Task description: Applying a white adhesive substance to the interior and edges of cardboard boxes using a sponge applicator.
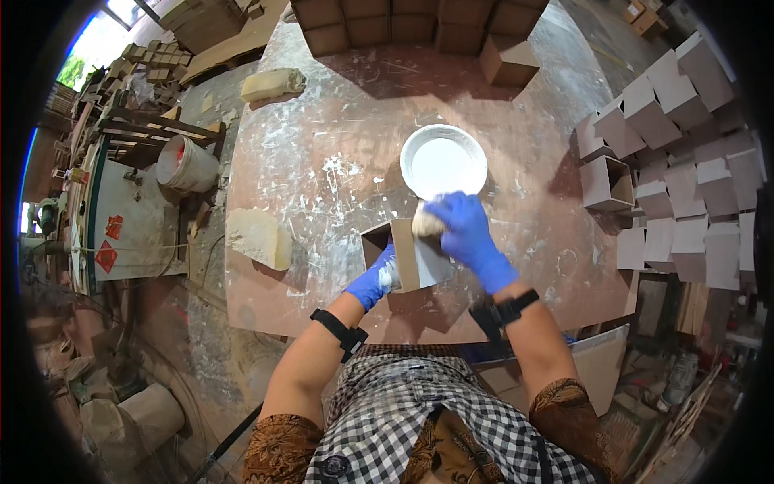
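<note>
An open-ended brown box [408,256] is held over the near part of the table, its right face coated white. My left hand [379,277], in a blue glove smeared with white, reaches into the box's open end and grips it; some of its fingers are hidden inside. My right hand [469,235], also gloved in blue and slightly blurred, is closed round a pale sponge [426,223] at the box's upper right edge. Just beyond that hand stands a round white bowl [406,165] with white paint-like liquid [446,164] in it.
Yellowish foam blocks [260,239] [272,84] lie along the left of the paint-stained table [322,282]. Brown boxes [411,24] are stacked at the far edge, one single box [509,61] beside them. Whitened boxes [689,189] pile up at right. A bucket [187,164] stands left.
</note>
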A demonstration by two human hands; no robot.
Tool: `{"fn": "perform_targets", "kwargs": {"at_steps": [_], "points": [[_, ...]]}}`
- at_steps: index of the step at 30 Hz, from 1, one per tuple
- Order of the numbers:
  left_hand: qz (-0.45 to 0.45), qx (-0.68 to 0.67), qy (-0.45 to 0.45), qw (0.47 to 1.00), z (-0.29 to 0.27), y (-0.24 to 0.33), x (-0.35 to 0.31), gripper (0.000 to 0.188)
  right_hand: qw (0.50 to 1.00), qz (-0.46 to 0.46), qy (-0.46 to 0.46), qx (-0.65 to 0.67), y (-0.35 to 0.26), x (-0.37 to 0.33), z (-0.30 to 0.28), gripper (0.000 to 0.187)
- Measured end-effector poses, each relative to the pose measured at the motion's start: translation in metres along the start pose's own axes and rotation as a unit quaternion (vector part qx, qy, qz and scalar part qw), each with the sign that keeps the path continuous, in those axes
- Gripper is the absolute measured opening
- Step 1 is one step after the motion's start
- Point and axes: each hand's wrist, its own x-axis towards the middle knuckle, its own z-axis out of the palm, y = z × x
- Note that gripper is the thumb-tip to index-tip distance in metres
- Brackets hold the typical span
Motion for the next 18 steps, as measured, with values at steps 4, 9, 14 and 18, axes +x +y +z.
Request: {"fn": "perform_targets", "kwargs": {"at_steps": [4,9,14,18], "points": [[-0.01,-0.059,-0.037,0.998,-0.046,-0.029,0.023,0.043,0.999,-0.037,-0.006,0.035,-0.006,-0.015,0.005,0.033],[-0.083,-0.185,0.03,0.979,0.019,0.012,-0.006,0.045,0.988,-0.084,-0.115,0.066,-0.053,-0.053,-0.022,0.037],[0.106,0.356,-0.109,0.922,0.004,0.009,0.007,0.04,0.999,-0.028,-0.011,0.033,-0.017,0.019,0.009,0.036],[-0.006,-0.034,-0.138,0.99,-0.056,-0.033,0.018,0.045,0.992,-0.094,-0.037,0.076,-0.043,-0.013,-0.001,0.036]]}}
